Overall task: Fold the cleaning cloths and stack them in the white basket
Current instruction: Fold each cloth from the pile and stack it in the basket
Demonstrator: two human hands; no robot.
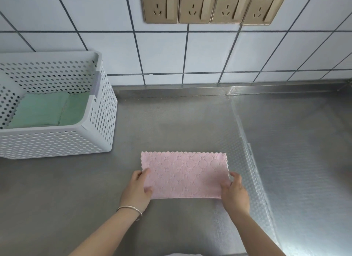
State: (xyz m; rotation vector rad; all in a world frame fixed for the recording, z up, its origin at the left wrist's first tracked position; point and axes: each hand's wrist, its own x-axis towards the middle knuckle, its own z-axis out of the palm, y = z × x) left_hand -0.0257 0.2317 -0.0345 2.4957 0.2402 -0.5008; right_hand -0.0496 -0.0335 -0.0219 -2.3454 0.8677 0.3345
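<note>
Both forearms enter from the bottom edge, a metal bangle [131, 211] on the left wrist. Left hand [138, 188] pinches the left short edge of the pink cloth [183, 174], thumb on top; right hand [233, 191] pinches the right short edge likewise. Pink cloth lies flat on the steel counter [57, 189] as a rectangle, apparently folded once, scalloped edge away from the person. White basket [102, 111] stands well apart at far left, with a green cloth [47, 111] already lying folded inside.

Assessed risks: the next fold may land skewed if one hand leads the other, leaving edges mismatched. Soft fabric could slip from a shallow pinch and fall open during the carry to the basket. A careless drop could also rumple the green cloth beneath
</note>
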